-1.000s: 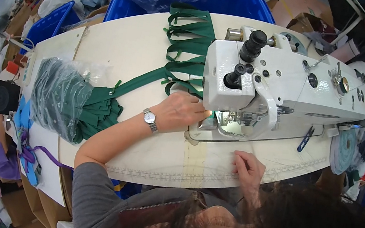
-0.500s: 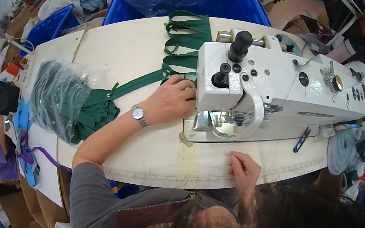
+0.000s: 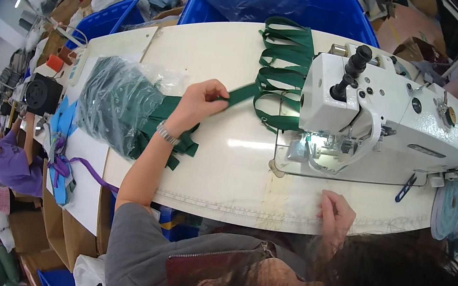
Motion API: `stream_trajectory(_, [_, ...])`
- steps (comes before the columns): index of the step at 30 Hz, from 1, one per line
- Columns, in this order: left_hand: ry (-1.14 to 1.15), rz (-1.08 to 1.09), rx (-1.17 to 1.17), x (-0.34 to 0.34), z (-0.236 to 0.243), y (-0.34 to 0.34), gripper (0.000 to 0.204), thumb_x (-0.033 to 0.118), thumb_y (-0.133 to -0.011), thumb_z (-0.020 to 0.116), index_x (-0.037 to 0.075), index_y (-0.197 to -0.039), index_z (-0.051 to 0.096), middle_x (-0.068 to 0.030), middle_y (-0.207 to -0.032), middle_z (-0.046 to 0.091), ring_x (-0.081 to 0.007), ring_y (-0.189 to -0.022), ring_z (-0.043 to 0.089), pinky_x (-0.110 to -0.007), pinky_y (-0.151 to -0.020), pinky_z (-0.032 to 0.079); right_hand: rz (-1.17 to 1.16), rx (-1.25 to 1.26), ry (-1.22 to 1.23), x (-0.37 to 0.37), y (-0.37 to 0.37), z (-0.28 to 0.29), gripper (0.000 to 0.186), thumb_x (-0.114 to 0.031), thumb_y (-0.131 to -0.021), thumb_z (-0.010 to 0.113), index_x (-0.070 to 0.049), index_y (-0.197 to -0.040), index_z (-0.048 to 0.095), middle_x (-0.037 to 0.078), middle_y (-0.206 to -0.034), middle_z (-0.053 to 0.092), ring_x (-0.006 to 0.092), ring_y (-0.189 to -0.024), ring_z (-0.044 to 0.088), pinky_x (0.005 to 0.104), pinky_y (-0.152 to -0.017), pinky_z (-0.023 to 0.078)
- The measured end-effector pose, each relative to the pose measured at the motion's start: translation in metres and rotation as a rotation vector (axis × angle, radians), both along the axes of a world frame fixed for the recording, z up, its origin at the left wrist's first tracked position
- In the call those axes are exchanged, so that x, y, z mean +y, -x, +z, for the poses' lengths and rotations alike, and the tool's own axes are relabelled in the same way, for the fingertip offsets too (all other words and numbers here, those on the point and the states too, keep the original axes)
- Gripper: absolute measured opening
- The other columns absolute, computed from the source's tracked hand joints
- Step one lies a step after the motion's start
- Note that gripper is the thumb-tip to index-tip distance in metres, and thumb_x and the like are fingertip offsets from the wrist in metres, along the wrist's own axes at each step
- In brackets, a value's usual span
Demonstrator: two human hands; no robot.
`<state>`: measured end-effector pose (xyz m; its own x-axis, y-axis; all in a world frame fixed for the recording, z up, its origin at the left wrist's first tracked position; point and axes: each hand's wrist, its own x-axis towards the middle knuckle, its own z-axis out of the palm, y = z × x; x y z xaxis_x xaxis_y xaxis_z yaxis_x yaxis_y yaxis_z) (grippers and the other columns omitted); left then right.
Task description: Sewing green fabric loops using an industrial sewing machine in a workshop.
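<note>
Between the thumb and fingers of my left hand point(image 3: 202, 102) is a green fabric strap point(image 3: 243, 93), pinched above the white table. The strap runs right to a row of looped green straps point(image 3: 281, 83) beside the head of a white sewing machine point(image 3: 392, 102). Under my left wrist, which wears a metal-banded watch, lies a bundle of green strips point(image 3: 157, 126), partly inside a clear plastic bag point(image 3: 119, 104). My right hand point(image 3: 338, 215) rests at the table's front edge, below the machine's needle area. Its fingers are loosely curled and apart, with nothing visible in them.
Blue thread snips point(image 3: 406, 188) lie right of the needle plate. Blue bins point(image 3: 343, 15) stand behind the table. A purple strap point(image 3: 91, 170) hangs by its left end. At far left a person in a purple shirt point(image 3: 18, 165) works nearby.
My left hand has moved left, away from the machine head toward the green bundle, and now pinches the strap. The view has shifted left. My right hand stays by the table edge.
</note>
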<state>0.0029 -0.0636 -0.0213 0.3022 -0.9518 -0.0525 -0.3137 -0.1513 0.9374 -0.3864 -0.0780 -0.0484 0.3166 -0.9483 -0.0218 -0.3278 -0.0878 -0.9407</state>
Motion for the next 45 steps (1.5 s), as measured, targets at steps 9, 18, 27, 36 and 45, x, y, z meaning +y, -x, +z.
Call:
stream_trajectory(9, [0.055,-0.563,-0.156,-0.002,0.01,0.089,0.028,0.003,-0.079,0.062,0.008,-0.105,0.07,-0.0074,-0.09,0.061,-0.0171,-0.077,0.057,-0.027,-0.069,0.046,0.196,0.071,0.274,0.005,-0.048,0.012,0.022,0.0,-0.081,0.066,-0.003,-0.103,0.067,0.009,-0.075,0.061,0.0173,-0.057,0.056,0.026,-0.051,0.043])
stream_trajectory(18, [0.358,-0.574,-0.895,-0.026,-0.013,0.11,0.018,0.013,-0.08,0.064,0.009,-0.097,0.067,-0.0051,-0.09,0.058,-0.019,-0.072,0.059,-0.034,-0.061,0.049,0.038,0.135,0.239,0.009,-0.011,0.0,0.016,-0.001,-0.083,0.065,-0.002,-0.099,0.067,0.009,-0.072,0.059,0.0183,-0.06,0.058,0.0278,-0.055,0.045])
stream_trajectory(27, [0.503,-0.672,-0.847,-0.034,-0.018,0.104,0.018,0.011,-0.08,0.062,0.005,-0.097,0.065,-0.0026,-0.104,0.065,-0.0179,-0.07,0.064,-0.032,-0.056,0.051,0.076,0.058,0.014,0.004,-0.01,0.003,0.015,-0.001,-0.084,0.064,-0.001,-0.099,0.067,0.008,-0.071,0.059,0.0161,-0.06,0.057,0.0267,-0.055,0.045])
stream_trajectory(36, [0.399,-0.7,-0.57,-0.042,-0.015,0.103,0.017,0.009,-0.078,0.064,0.006,-0.094,0.069,-0.0019,-0.104,0.067,-0.0225,-0.071,0.066,-0.033,-0.058,0.053,0.08,0.046,0.012,0.002,-0.009,-0.001,0.016,-0.001,-0.084,0.064,-0.001,-0.099,0.068,0.008,-0.072,0.061,0.0159,-0.06,0.059,0.0262,-0.055,0.045])
stream_trajectory(45, [0.468,-0.63,-0.671,-0.047,-0.02,0.107,0.014,0.01,-0.077,0.066,0.008,-0.091,0.069,-0.0021,-0.094,0.067,-0.0218,-0.066,0.063,-0.033,-0.055,0.051,0.081,0.039,0.033,0.003,-0.009,-0.002,0.016,-0.001,-0.084,0.064,-0.001,-0.099,0.067,0.009,-0.072,0.062,0.016,-0.061,0.061,0.0269,-0.055,0.046])
